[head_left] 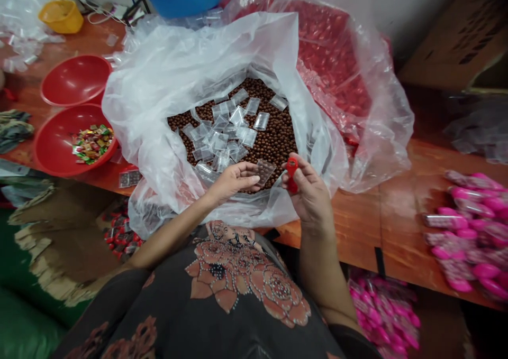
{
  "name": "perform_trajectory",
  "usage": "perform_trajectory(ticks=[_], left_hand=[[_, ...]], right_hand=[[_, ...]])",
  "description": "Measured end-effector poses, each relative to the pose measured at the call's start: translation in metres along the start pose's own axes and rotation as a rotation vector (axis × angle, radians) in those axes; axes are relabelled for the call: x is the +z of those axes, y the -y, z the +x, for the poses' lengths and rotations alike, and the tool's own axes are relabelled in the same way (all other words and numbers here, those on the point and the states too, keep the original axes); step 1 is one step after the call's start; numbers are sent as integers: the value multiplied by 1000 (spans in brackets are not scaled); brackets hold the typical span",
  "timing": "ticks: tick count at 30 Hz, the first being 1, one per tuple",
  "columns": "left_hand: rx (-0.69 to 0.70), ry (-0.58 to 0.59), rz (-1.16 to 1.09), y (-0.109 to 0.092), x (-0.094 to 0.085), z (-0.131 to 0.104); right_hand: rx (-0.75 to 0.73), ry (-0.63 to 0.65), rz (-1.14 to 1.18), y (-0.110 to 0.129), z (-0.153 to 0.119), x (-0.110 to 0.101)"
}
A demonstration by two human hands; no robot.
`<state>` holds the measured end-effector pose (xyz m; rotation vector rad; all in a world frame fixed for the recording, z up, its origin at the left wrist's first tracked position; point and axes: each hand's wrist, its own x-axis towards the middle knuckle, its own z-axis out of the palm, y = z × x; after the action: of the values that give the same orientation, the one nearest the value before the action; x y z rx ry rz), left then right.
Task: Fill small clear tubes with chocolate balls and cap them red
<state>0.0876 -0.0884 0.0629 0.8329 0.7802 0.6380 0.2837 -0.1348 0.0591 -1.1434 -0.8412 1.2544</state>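
Observation:
My left hand [237, 181] pinches a small clear plastic case [265, 172] at the near edge of an opened white plastic bag [135, 89]. Small round brown balls [273, 137] fill the bag, and a heap of similar clear cases [222, 131] lies on top of them. To the right, my right hand [309, 190] grips a small red plastic piece [292, 174] between thumb and fingers, held upright. The two hands are a short gap apart, and the red piece does not touch the case.
Behind stands a clear bag of red pieces [329, 57]. Left are two red bowls [51, 142], one with wrapped candies [93, 143], and a yellow tub [61, 18]. Pink-capped containers [476, 221] lie at right. Below the table, a torn carton [75, 242] holds red-and-dark items [121, 232].

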Motion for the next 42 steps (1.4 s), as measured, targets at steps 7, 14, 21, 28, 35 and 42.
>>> perform_trajectory(ticks=[7, 14, 21, 28, 35, 42], left_hand=[[-4, 31, -37, 2, -6, -7], [40, 20, 15, 10, -10, -7], [74, -16, 179, 11, -7, -12], [163, -66, 349, 5, -4, -21], [196, -91, 421, 0, -2, -25], [187, -120, 355, 3, 2, -27]], right_hand=[[-57, -22, -113, -3, -1, 9], [-28, 25, -215, -4, 4, 13], [-200, 81, -551, 3, -3, 18], [-378, 224, -755, 8, -7, 17], [-416, 206, -741, 7, -9, 12], [-704, 231, -1036, -8, -13, 20]])
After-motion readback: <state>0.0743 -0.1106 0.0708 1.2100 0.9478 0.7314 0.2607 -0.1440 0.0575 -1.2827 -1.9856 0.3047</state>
